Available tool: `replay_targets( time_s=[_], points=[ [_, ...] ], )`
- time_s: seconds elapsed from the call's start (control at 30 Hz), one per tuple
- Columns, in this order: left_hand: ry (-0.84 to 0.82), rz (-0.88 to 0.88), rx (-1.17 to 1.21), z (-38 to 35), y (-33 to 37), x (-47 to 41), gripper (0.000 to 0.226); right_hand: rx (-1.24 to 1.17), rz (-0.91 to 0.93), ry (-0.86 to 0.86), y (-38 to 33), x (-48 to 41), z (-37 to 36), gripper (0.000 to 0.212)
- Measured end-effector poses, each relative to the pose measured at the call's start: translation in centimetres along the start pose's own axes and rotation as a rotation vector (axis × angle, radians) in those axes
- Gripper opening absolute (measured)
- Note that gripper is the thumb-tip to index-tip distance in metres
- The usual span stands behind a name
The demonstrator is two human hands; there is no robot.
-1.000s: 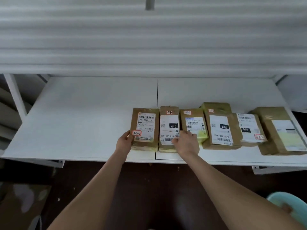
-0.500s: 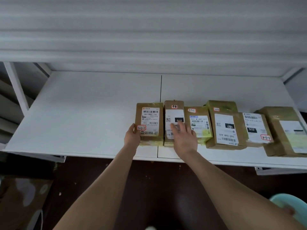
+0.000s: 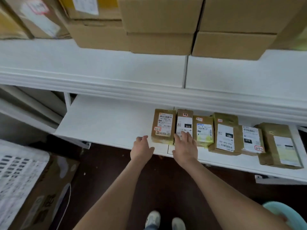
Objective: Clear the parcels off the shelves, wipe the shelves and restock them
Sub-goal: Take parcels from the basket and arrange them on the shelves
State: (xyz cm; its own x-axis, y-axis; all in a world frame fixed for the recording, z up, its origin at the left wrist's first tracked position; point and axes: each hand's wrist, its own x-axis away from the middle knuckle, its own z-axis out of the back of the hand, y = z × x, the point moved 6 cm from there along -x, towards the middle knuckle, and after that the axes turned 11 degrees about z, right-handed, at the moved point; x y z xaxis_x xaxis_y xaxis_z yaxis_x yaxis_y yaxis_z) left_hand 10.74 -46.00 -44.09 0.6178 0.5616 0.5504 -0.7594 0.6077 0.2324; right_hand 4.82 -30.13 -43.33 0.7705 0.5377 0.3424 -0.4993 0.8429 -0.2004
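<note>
Fingers (image 3: 186, 136) of right hand (image 3: 185, 147) spread flat on second parcel (image 3: 184, 123), gripping nothing; left hand (image 3: 141, 149) open, just left of first parcel (image 3: 163, 126). Parcels' long axes run front-to-back on lower shelf (image 3: 106, 123).

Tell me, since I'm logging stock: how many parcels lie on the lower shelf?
6, in one row: leftmost, second under the right hand, third, fourth, fifth, rightmost.

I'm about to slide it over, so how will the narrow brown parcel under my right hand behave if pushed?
The narrow brown taped parcel lies flat, so it probably slides rather than tips. Its boxy edges suggest stiffness. Glossy tape may feel slick under the right hand.
</note>
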Motion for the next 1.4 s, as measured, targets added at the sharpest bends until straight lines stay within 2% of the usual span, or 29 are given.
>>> replay_targets(
  time_s=[0.1,0.23,0.53,0.8,1.1,1.27,1.4],
  points=[
    [0.114,-0.066,-0.181,3.3,-1.1,3.8,0.062,0.025,0.079,0.003,-3.5,1.4,2.9,0.077],
    [0.219,-0.068,-0.255,7.6,-4.0,8.0,0.062,0.05,0.194,0.033,-9.0,2.7,6.2,0.073],
    [0.366,0.136,-0.228,16.4,-16.1,15.0,0.065,0.084,0.504,0.007,-25.2,5.9,9.6,0.061],
    [0.46,0.334,-0.112,22.5,-29.9,19.2,0.054,0.139,0.722,0.053,-41.1,9.1,10.2,0.054],
    [0.489,0.494,-0.114,27.7,-45.0,22.8,0.057,0.194,0.893,0.044,-58.0,11.9,8.4,0.06],
    [0.464,0.595,-0.081,28.5,-52.5,23.5,0.059,0.238,0.988,0.03,-65.2,12.8,6.3,0.053],
    [0.445,0.653,-0.033,29.1,-57.5,23.2,0.055,0.275,1.05,-0.031,-70.3,12.5,4.0,0.061]
  ],
)
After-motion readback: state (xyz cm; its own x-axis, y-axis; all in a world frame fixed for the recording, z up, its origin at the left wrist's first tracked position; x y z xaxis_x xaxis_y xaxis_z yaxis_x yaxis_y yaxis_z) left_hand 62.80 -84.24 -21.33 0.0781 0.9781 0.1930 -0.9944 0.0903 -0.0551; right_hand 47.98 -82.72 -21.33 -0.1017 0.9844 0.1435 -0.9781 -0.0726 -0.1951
